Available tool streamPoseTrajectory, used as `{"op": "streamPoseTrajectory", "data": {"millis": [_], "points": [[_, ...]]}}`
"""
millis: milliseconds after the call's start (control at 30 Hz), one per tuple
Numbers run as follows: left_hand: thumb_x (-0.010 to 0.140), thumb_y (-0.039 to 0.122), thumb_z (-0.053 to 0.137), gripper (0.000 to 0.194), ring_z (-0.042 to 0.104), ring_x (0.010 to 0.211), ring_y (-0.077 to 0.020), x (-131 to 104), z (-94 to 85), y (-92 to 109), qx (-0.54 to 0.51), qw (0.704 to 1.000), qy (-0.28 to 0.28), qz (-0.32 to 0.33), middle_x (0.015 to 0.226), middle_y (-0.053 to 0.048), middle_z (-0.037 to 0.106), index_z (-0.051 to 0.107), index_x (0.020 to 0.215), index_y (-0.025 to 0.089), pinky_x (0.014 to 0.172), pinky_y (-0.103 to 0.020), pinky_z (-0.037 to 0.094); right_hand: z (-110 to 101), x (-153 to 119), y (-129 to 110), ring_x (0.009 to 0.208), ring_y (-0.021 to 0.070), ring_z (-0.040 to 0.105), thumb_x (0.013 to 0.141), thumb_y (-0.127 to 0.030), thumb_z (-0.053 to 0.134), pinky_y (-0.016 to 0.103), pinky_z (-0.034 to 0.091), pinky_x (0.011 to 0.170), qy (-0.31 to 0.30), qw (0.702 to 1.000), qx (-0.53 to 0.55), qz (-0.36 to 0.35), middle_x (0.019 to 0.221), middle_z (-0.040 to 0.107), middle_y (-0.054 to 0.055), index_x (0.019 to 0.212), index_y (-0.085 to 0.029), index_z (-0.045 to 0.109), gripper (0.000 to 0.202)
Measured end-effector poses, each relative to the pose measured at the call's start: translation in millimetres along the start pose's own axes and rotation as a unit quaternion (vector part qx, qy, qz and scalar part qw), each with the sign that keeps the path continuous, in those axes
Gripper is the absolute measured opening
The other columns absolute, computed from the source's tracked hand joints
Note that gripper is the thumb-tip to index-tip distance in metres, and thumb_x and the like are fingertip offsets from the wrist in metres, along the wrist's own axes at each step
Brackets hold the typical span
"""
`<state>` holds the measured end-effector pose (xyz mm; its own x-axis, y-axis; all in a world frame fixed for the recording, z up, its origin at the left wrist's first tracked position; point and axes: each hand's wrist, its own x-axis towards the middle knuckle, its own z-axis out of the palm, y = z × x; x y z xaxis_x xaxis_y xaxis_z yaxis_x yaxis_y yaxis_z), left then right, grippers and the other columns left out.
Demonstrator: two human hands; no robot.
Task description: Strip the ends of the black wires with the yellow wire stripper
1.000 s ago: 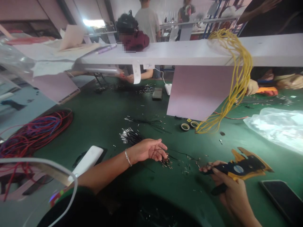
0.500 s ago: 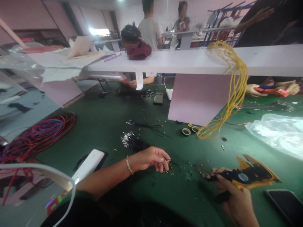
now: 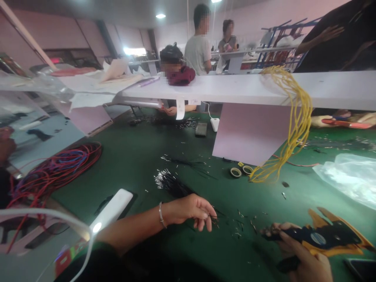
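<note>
My left hand (image 3: 202, 211) hovers over the green table with its fingers bent and thumb pressed toward them. Thin dark wires with coppery ends (image 3: 216, 222) show at its fingertips; how many is unclear. A bundle of black wires (image 3: 176, 186) with shiny tips lies just beyond this hand. On the right, my right hand (image 3: 305, 250) is wrapped round a yellow-and-black wire stripper (image 3: 329, 237), whose yellow end points right. Small wire scraps (image 3: 239, 225) are scattered between the two hands.
Yellow wires (image 3: 296, 113) hang from a white shelf (image 3: 235, 89) across the table. Tape rolls (image 3: 235, 172), red and blue wire coils (image 3: 70, 160), a white power bank (image 3: 114, 209), a phone (image 3: 362, 269) and a plastic bag (image 3: 349, 176) lie around. Other people work beyond.
The view has shifted, so most things appear lower and farther right. The fingers of my left hand have straightened a little and point lower. The wire stripper stays in my right hand.
</note>
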<state>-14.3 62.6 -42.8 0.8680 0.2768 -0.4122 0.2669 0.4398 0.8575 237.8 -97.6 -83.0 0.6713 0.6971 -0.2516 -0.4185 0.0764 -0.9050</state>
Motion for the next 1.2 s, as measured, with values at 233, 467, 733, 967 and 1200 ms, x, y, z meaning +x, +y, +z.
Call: {"op": "streamPoseTrajectory", "data": {"millis": [233, 467, 733, 967, 1200], "points": [[0.072, 0.019, 0.063, 0.022, 0.058, 0.049, -0.0080, 3, 3.6, -3, 0.012, 1.000, -0.023, -0.007, 0.072, -0.003, 0.071, 0.068, 0.093, 0.014, 0.046, -0.019, 0.038, -3, 1, 3, 0.062, 0.0234, 0.069, 0.053, -0.028, 0.085, 0.034, 0.060, 0.058, 0.005, 1.000, -0.020, -0.016, 0.072, 0.071, 0.004, 0.072, -0.018, 0.068, 0.027], [0.073, 0.025, 0.067, 0.025, 0.059, 0.053, -0.0089, 2, 6.3, -5, 0.005, 0.997, -0.076, -0.008, 0.074, -0.003, 0.071, 0.070, 0.095, 0.015, 0.050, -0.020, 0.041, -5, 2, 6, 0.064, 0.0185, 0.067, 0.048, -0.028, 0.087, 0.024, 0.058, 0.056, 0.029, 0.999, -0.026, -0.003, 0.073, 0.069, 0.001, 0.072, -0.020, 0.067, 0.032], [0.073, 0.031, 0.071, 0.027, 0.059, 0.053, -0.0097, 0, 8.9, -2, -0.004, 0.996, -0.091, -0.009, 0.074, -0.003, 0.072, 0.070, 0.095, 0.016, 0.050, -0.020, 0.042, -6, 3, 6, 0.062, 0.0230, 0.067, 0.051, -0.025, 0.085, 0.038, 0.062, 0.061, -0.008, 1.000, -0.012, -0.010, 0.071, 0.068, 0.003, 0.070, -0.021, 0.068, 0.026], [0.072, 0.031, 0.072, 0.028, 0.060, 0.053, -0.0097, 1, 6.0, -2, -0.025, 0.997, -0.068, -0.006, 0.074, -0.004, 0.072, 0.071, 0.095, 0.015, 0.048, -0.020, 0.041, -16, 10, 7, 0.063, 0.0258, 0.067, 0.050, -0.027, 0.087, 0.039, 0.062, 0.059, -0.044, 0.999, -0.029, 0.004, 0.070, 0.069, 0.005, 0.071, -0.020, 0.070, 0.028], [0.073, 0.030, 0.070, 0.028, 0.060, 0.053, -0.0094, 2, 2.2, -3, -0.007, 0.998, -0.061, 0.000, 0.075, -0.005, 0.072, 0.070, 0.097, 0.015, 0.049, -0.020, 0.042, -14, 9, 0, 0.065, 0.0274, 0.066, 0.054, -0.029, 0.086, 0.046, 0.062, 0.064, -0.114, 0.993, -0.026, 0.009, 0.068, 0.068, 0.007, 0.072, -0.019, 0.072, 0.024]]}}
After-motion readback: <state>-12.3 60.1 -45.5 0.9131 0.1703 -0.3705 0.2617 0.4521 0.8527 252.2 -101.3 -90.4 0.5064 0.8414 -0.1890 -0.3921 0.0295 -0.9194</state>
